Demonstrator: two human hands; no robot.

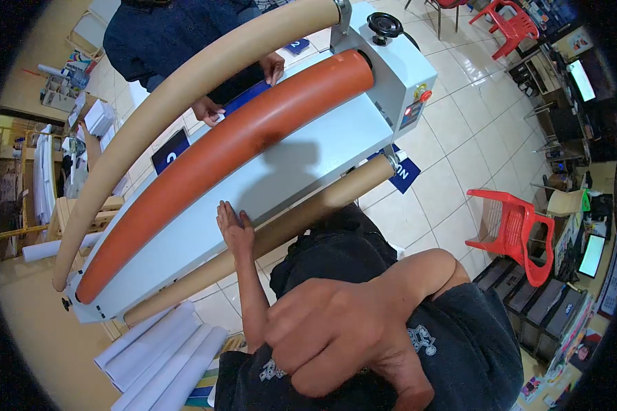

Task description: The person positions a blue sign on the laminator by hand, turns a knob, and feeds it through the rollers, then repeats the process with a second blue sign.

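Observation:
My left hand point(236, 231) rests on the pale flat bed point(253, 188) of a roller machine, fingers spread, with nothing in it. Close to the camera, my right hand point(336, 335) is raised in front of my chest, its fingers curled in; no object shows in it. An orange roller point(233, 147) lies across the machine beyond my left hand. Above it runs a tan tube point(178, 82), and a brown roll point(288, 229) spans the near side. On the far side, a person's two hands point(273, 67) hold a dark blue sheet point(247, 100) against the orange roller.
A control box point(401, 75) with a black knob point(384, 26) and red button stands at the machine's right end. Rolled white sheets point(151, 356) lie lower left. Red chairs point(511, 229) and a desk with screens point(591, 255) are at the right.

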